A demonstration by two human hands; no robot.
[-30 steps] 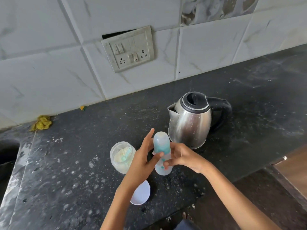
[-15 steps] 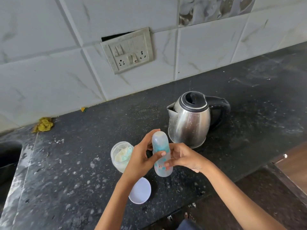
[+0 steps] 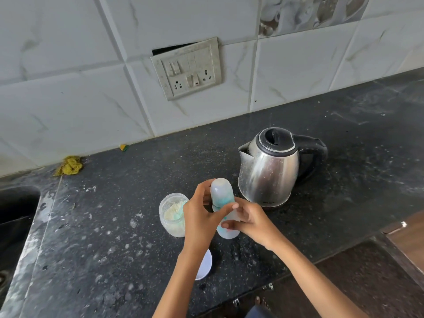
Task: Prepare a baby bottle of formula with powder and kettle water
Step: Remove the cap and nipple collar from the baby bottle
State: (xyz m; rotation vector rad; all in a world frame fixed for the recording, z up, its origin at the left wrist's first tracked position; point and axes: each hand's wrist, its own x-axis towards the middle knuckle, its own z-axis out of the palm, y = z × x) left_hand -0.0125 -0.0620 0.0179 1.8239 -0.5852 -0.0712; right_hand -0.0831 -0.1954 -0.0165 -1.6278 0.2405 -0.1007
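A capped baby bottle (image 3: 222, 193) with a translucent dome cap and blue markings stands upright on the black counter (image 3: 114, 237). My left hand (image 3: 202, 221) wraps around its upper part from the left, fingers curled near the cap. My right hand (image 3: 250, 220) grips the lower body from the right. To the left of the bottle stands an open clear jar of pale formula powder (image 3: 172, 214) with a blue scoop inside. A steel kettle (image 3: 269, 166) with a black lid and handle stands just behind and right of the bottle.
The jar's white lid (image 3: 205, 265) lies flat on the counter under my left forearm. A sink (image 3: 13, 216) opens at the far left. A yellow scrubber (image 3: 70, 165) lies by the tiled wall. A switch and socket plate (image 3: 188, 68) hangs on the wall. The counter's front edge runs lower right.
My left hand's fingers have curled in from spread apart to closed around the bottle's upper part. The bottle stays upright in the same spot; my right hand keeps its grip.
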